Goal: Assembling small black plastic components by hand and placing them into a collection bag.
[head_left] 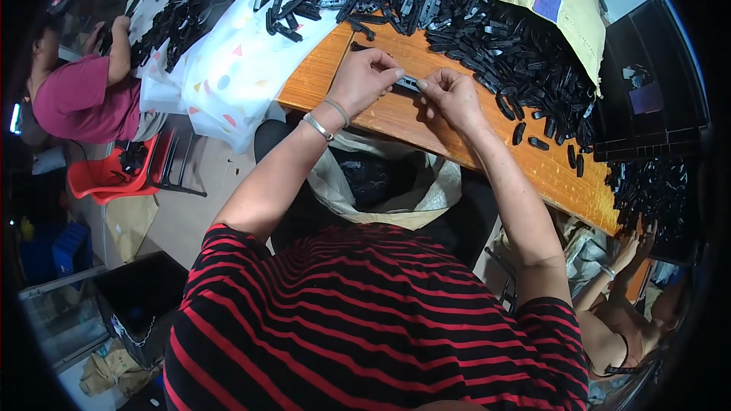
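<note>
The black plastic clip [408,83] was pinched at its ends by the left hand [365,76] and right hand [451,95] above the wooden counter [396,118].

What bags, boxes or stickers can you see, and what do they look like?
Yellow sack: top right on the table, lumpy, with a purple square sticker.
White bag: table's left edge, coloured shapes.
Beige sack: open, under the table edge.
Black crate: far right.

Bare desk [457,133] lies open along the near edge — behind it a heap of black parts [487,38] blocks the way, with a black crate [647,99] at right.
</note>
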